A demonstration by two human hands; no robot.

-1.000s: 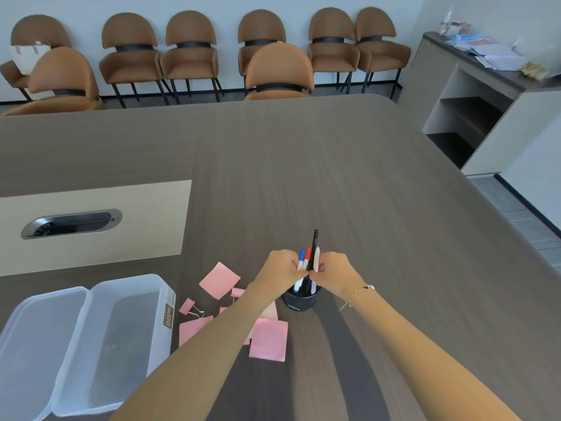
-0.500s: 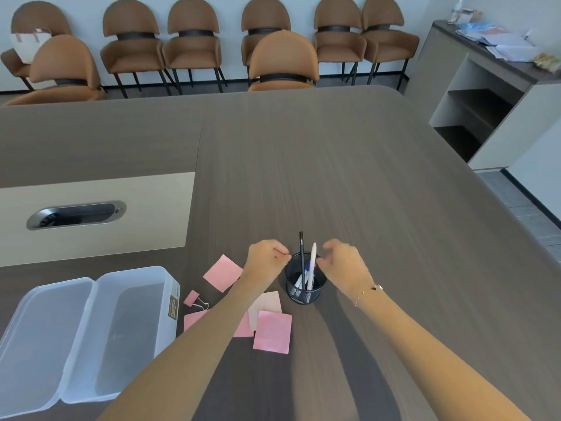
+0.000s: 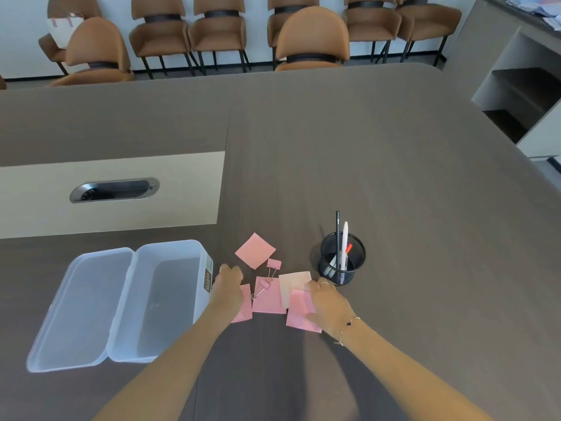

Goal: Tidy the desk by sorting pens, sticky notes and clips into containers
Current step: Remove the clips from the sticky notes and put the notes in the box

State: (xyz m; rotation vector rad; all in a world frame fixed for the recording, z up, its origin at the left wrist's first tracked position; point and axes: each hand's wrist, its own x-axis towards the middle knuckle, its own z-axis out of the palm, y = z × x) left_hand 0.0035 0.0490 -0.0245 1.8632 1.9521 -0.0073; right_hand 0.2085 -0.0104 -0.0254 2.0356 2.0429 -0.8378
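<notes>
Presently pink sticky notes [image 3: 267, 294] lie btwn both hands; right hand [image 3: 326, 302] rests flat on nearest note, left hand [image 3: 227, 285] curled over another, grip undeterminable.

Grey-brown wood-grain table [image 3: 379, 153] with a pale inset panel.
On it: an open clear plastic box [image 3: 127, 302], scattered pink sticky notes [image 3: 255, 250], pink binder clips [image 3: 274, 263], a black mesh pen cup [image 3: 342, 262].
</notes>
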